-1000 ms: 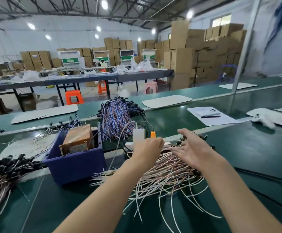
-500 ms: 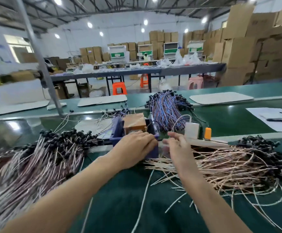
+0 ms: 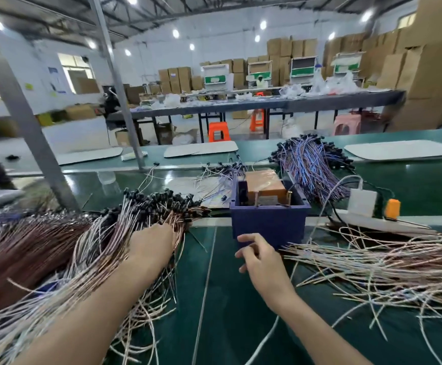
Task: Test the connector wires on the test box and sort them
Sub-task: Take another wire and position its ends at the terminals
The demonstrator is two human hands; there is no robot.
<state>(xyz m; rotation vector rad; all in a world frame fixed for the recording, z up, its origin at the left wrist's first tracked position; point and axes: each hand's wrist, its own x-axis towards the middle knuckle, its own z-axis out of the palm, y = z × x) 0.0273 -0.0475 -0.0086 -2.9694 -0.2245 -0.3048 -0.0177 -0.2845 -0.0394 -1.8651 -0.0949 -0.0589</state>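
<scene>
Well, my left hand (image 3: pixel 153 245) lies on the left wire pile (image 3: pixel 56 246), fingertips buried among the strands (I cannot tell whether they pinch one). My right hand (image 3: pixel 260 259) hovers loosely curled, holding nothing, just in front of the test box (image 3: pixel 268 225) at centre frame. Lifting one wire could snag its neighbours and drag them towards the right wire pile (image 3: pixel 385 264), mixing the sort. Bare tabletop (image 3: pixel 227 299) between the piles leaves me only a narrow lane.
</scene>
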